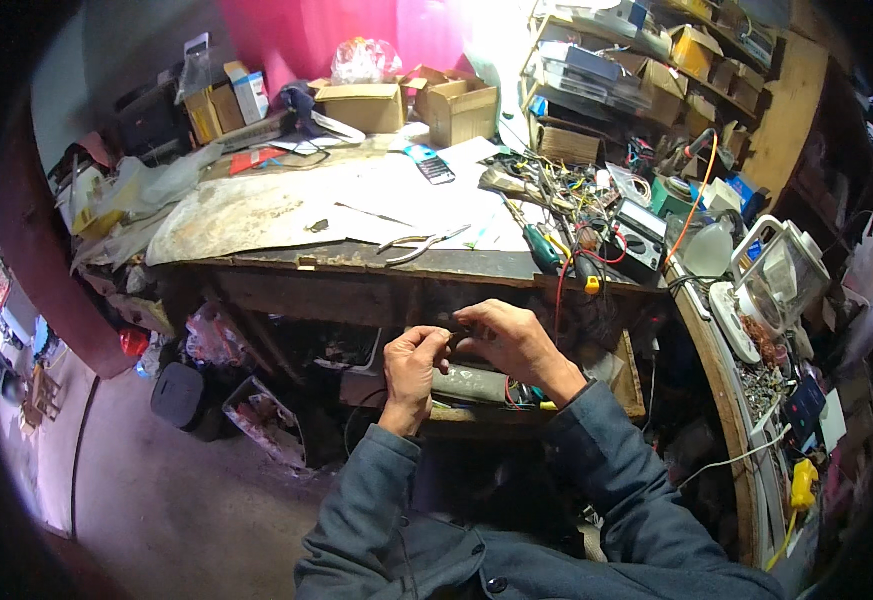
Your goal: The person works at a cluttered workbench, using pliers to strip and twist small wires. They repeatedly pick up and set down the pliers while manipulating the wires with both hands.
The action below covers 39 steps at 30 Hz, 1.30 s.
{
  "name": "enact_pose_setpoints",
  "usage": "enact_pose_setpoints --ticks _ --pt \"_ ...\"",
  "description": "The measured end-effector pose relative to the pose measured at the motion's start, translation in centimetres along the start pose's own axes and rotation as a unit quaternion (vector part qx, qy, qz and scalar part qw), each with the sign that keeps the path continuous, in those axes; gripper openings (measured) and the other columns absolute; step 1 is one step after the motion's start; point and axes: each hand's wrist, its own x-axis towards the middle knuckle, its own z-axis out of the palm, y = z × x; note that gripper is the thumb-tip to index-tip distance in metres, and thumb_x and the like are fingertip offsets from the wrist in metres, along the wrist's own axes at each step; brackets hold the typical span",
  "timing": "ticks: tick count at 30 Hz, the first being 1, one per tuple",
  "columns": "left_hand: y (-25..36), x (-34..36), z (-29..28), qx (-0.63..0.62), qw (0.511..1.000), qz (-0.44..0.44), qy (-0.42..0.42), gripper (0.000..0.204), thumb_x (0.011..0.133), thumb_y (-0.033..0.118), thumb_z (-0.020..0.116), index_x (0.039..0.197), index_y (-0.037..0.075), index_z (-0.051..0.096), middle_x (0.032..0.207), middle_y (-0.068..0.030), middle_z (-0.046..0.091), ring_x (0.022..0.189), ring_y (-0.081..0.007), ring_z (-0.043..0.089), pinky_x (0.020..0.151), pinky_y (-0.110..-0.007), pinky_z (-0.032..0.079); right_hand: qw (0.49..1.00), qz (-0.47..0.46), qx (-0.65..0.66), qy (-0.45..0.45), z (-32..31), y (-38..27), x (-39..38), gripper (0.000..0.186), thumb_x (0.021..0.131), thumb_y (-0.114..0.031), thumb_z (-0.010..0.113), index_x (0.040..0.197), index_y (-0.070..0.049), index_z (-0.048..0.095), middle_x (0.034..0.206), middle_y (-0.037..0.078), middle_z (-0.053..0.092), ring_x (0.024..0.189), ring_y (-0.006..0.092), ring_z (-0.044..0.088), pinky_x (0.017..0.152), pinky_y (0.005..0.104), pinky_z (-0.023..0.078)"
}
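Note:
My left hand [413,373] and my right hand [512,338] meet in front of the bench's front edge, above an open drawer. Both are closed in a pinch, fingertips nearly touching. Between them is something small and dark, too small and too covered by fingers to name. Under the hands, the drawer [628,372] holds a grey rounded object [468,384] and several coloured wires. On the bench top just beyond lie pliers [426,246] with spread handles and a thin pointed tool [368,213].
Tangled wires and tools, among them a green-handled screwdriver [540,248], crowd the bench's right beside a multimeter [636,238]. A blender jug [782,275] stands on the right-hand counter. Cardboard boxes [463,112] line the back. A bin [178,394] stands on the floor at left.

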Motion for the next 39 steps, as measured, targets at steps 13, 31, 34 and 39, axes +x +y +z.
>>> enact_pose_setpoints --ticks 13,31,34,39 --pt "-0.1 -0.6 0.6 0.174 0.968 0.177 -0.046 0.008 0.097 0.010 0.072 0.100 0.003 0.074 0.085 0.0020 0.068 0.076 -0.0045 0.060 0.069 -0.022 0.049 0.754 0.396 0.522 -0.046 1.1 1.3 0.1 0.026 0.102 -0.022 0.062 0.084 -0.004 0.066 0.067 0.002 0.060 0.058 0.0121 0.054 0.053 0.0297 0.045" --pt "0.2 -0.8 1.0 0.127 0.981 0.135 -0.049 0.008 0.096 0.006 0.072 0.101 0.000 0.076 0.085 -0.0008 0.072 0.074 -0.0067 0.063 0.067 -0.024 0.052 0.989 0.133 0.055 0.015 0.3 0.0 -0.5 0.017 0.095 -0.016 0.069 0.091 0.000 0.066 0.076 0.009 0.064 0.066 0.0134 0.057 0.059 0.0327 0.047" --pt "0.6 -1.1 1.3 0.144 0.967 0.206 -0.053 0.009 0.095 0.003 0.073 0.104 0.001 0.076 0.094 -0.0017 0.073 0.079 -0.0066 0.064 0.071 -0.023 0.053 0.921 0.255 0.295 -0.019 0.4 0.9 0.3 0.023 0.099 -0.021 0.065 0.087 -0.001 0.065 0.071 -0.003 0.056 0.068 0.0067 0.048 0.059 0.0275 0.041" --pt "0.4 -1.0 1.4 0.089 0.983 0.153 -0.056 0.028 0.097 0.007 0.072 0.124 0.000 0.070 0.109 -0.0069 0.074 0.084 -0.0084 0.065 0.074 -0.024 0.054 0.972 0.167 0.156 -0.058 -1.0 2.5 2.0 0.024 0.098 -0.023 0.066 0.091 0.001 0.066 0.073 0.004 0.062 0.072 0.0121 0.056 0.065 0.0316 0.048"
